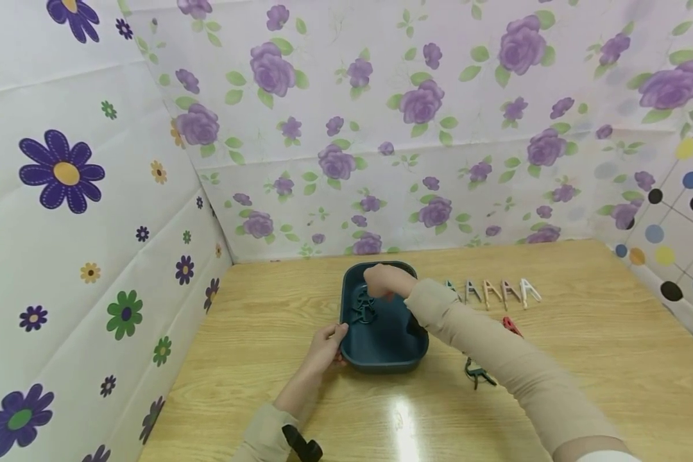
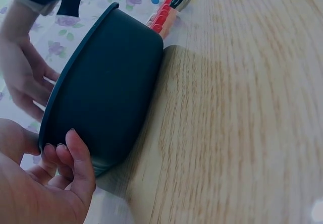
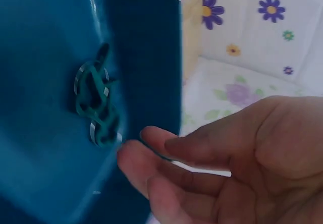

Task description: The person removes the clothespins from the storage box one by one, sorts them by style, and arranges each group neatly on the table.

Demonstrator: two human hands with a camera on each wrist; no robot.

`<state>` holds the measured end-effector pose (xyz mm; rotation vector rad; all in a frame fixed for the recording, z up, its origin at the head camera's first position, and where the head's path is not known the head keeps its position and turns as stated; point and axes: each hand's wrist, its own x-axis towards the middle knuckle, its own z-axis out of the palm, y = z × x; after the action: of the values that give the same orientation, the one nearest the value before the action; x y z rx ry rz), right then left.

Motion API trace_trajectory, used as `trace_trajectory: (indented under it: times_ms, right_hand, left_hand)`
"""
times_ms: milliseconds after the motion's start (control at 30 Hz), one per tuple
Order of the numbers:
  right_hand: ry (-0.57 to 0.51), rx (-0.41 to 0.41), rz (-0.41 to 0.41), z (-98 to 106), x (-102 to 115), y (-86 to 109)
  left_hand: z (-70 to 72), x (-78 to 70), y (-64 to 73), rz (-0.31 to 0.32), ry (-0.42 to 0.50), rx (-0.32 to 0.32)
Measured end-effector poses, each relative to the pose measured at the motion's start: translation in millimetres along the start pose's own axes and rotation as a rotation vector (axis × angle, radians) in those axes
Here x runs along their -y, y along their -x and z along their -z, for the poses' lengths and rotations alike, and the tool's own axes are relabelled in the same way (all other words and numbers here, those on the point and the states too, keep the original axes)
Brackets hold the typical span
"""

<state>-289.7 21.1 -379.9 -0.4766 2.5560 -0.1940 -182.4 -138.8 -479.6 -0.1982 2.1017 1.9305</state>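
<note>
A dark blue-green plastic basin stands on the wooden table. My left hand grips its near left rim, thumb over the edge and fingers outside against the wall, as the left wrist view shows. Inside, dark green clips lie together along the left side of the bottom. My right hand is over the far part of the basin. In the right wrist view its fingers are loosely bent beside the clips, with nothing seen between them and the thumb.
Right of the basin, several clips stand in a row, including a grey clip and a white clip. Nearer lie a red clip and another dark green clip, close to my right sleeve. Flower-patterned cloth hangs behind the table.
</note>
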Motion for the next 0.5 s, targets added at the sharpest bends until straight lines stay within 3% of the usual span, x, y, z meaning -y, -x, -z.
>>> trace_trajectory:
  times_ms: [200, 367, 500]
  right_hand:
    - [-0.177, 0.086, -0.01, -24.4, 7.3, -30.7]
    - [-0.199, 0.105, -0.031, -46.4, 12.3, -41.0]
    - [-0.194, 0.082, -0.063, -51.1, 15.4, -39.4]
  left_hand:
    - [0.3, 6.0, -5.2, -0.001, -0.013, -0.02]
    - [-0.3, 6.8, -4.5, 0.01, -0.01, -0.003]
    - [-0.3, 4.8, -5.4, 0.012, -0.017, -0.007]
